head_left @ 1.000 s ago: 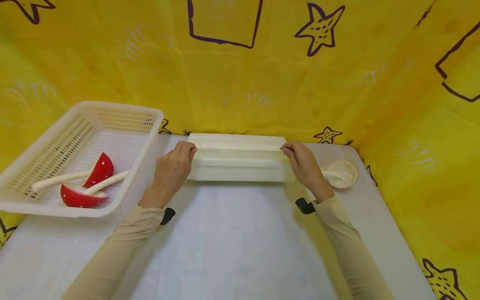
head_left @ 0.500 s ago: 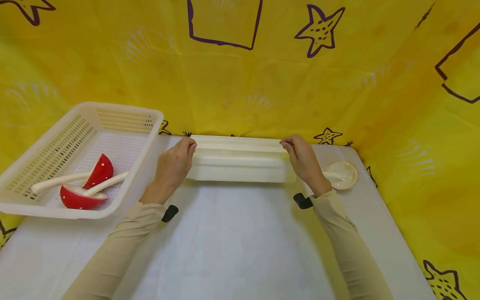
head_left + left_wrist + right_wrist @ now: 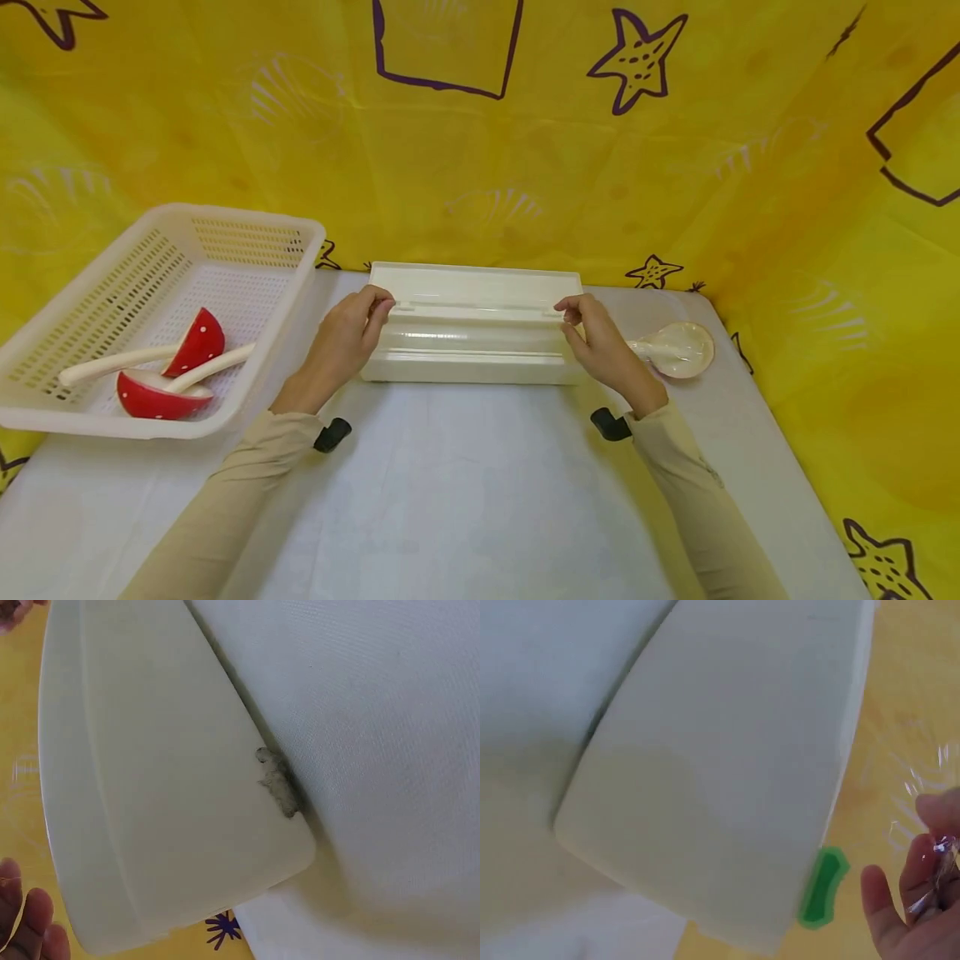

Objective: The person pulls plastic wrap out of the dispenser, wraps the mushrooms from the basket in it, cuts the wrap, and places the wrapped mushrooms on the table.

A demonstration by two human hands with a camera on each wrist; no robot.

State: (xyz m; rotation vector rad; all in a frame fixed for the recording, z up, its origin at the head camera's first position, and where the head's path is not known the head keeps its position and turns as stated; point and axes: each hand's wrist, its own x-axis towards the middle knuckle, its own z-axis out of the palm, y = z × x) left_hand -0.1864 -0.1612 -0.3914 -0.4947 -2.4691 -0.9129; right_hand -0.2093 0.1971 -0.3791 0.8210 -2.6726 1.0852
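Observation:
A long cream-white cling film dispenser (image 3: 472,367) stands near the back of the table, its rounded inner roll showing below a raised back panel. Thumb and index finger of my left hand (image 3: 341,342) come together at its left end, pinching the film edge. At the opposite end my right hand (image 3: 600,342) curls its fingers on the film. Bunched clear cling film (image 3: 930,889) glints between those fingers in the right wrist view. The left wrist view shows the dispenser's side (image 3: 180,780) with a worn mark at its lower edge, and left fingertips (image 3: 34,919) beside it.
A white perforated basket (image 3: 281,333) at the left holds two red ladles (image 3: 161,396) with white dots and cream handles. A cream ladle (image 3: 681,350) lies right of my right hand. Behind the table hangs a yellow printed cloth (image 3: 480,167).
The dispenser has come slightly toward me and tilted, so more of its top and roll shows. Both hands have dropped a little, and the right fingers have spread somewhat. Basket and ladles stay put.

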